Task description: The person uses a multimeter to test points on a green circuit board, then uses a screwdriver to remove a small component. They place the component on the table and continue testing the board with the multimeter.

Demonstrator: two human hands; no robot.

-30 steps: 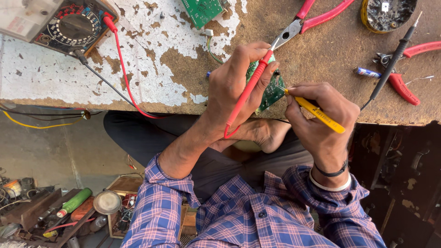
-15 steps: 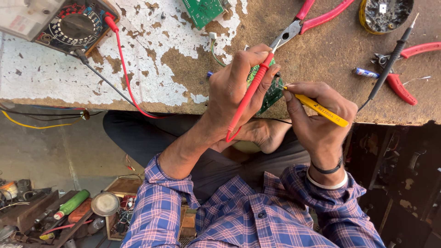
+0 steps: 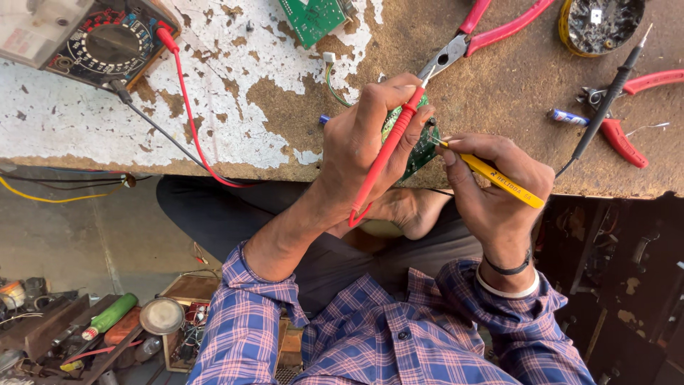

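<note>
My left hand (image 3: 363, 142) grips a red test probe (image 3: 381, 153) and steadies a small green circuit board (image 3: 417, 146) at the front edge of the workbench. My right hand (image 3: 499, 192) holds a yellow-handled tool (image 3: 499, 177) like a pen, its tip touching the board's right side. The probe's red lead (image 3: 189, 114) runs up to an analog multimeter (image 3: 100, 39) at the top left. Most of the board is hidden behind my left fingers.
On the worn bench (image 3: 271, 107) lie pink-handled pliers (image 3: 484, 36), a second green board (image 3: 313, 16), a round tin of scrap parts (image 3: 602, 25), a black probe (image 3: 605, 107), red cutters (image 3: 620, 135) and a small blue cell (image 3: 566, 116). Tools clutter the floor at lower left (image 3: 107, 321).
Both hands have stayed at the board with only slight shifts. The yellow tool's tip has edged a little along the board's right side.
</note>
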